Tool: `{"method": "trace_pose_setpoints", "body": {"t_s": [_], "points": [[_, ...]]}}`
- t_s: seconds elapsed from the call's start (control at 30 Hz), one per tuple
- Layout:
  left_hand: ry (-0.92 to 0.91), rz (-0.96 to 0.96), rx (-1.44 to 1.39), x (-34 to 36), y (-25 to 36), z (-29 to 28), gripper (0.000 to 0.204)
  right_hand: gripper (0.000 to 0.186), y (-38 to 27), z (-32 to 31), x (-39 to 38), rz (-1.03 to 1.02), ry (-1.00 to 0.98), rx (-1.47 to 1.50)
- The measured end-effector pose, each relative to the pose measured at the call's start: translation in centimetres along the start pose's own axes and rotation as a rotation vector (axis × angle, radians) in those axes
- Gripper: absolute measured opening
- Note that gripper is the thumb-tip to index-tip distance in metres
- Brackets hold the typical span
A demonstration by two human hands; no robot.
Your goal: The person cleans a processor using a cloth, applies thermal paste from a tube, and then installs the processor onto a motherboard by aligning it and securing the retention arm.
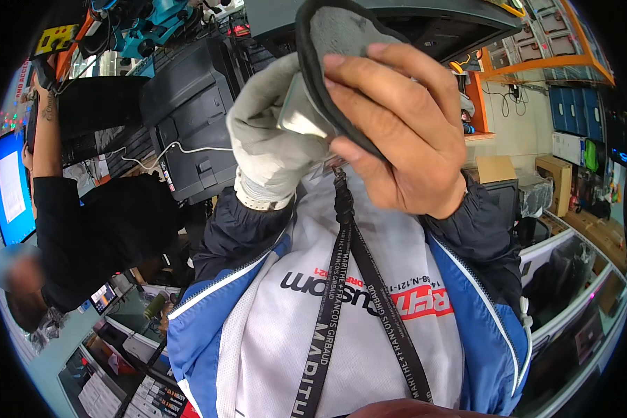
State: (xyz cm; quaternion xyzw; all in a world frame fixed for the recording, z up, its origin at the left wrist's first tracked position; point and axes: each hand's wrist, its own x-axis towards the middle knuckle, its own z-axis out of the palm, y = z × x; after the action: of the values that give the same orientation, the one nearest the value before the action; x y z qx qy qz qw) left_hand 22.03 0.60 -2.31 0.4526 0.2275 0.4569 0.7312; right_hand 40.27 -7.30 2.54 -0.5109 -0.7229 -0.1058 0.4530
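My left hand (263,125) wears a pale grey knitted glove and curls round a small flat, shiny pale object (301,115), partly hidden behind a dark item. My bare right hand (404,129) grips that grey pad or pouch with a black rim (342,26), fingers across its face and thumb underneath, right against the shiny object. A black lanyard (345,202) hangs below both hands over my white shirt, inside an open blue and dark jacket.
At left, a person in black (101,233) reaches up near a lit monitor (10,184). Dark printers (191,122) and a large dark machine (425,17) sit beyond my hands. On the right are orange-framed shelves (508,73), cardboard boxes (551,177) and glass-topped counters (578,292).
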Motion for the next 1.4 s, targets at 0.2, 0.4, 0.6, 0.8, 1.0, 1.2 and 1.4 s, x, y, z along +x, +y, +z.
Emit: {"method": "trace_pose_setpoints", "body": {"t_s": [0.2, 0.4, 0.6, 0.8, 1.0, 1.2, 1.4], "points": [[-0.049, -0.052, 0.06, 0.4, 1.0, 0.1, 0.078, 0.034, 0.6, 0.4, 0.0, 0.017, 0.003, -0.025], [-0.156, 0.117, -0.106, 1.7, 0.0, -1.5, 0.073, 0.033, 1.0, -1.6, -1.1, 0.131, -0.066, -0.021], [-0.436, 0.123, -0.471, 3.7, -0.7, -0.7, 0.072, 0.034, -0.6, -1.1, -0.9, 0.965, 0.559, 0.944], [-0.339, 0.075, -0.407, 2.0, 0.4, 0.2, 0.074, 0.029, 1.1, -0.7, 1.4, 0.224, 0.086, 0.339], [-0.11, 0.065, -0.143, 1.3, 0.2, -0.7, 0.07, 0.027, 1.1, -1.0, 0.5, 0.023, -0.039, 0.147], [-0.337, 0.137, -0.364, 2.3, -0.8, -1.3, 0.074, 0.018, -0.4, -1.1, -0.2, 0.557, 0.212, 0.382], [-0.126, 0.272, -0.018, 1.4, -1.1, -0.9, 0.095, 0.024, -0.8, 0.9, 0.3, 0.223, 0.134, 0.185]]}}
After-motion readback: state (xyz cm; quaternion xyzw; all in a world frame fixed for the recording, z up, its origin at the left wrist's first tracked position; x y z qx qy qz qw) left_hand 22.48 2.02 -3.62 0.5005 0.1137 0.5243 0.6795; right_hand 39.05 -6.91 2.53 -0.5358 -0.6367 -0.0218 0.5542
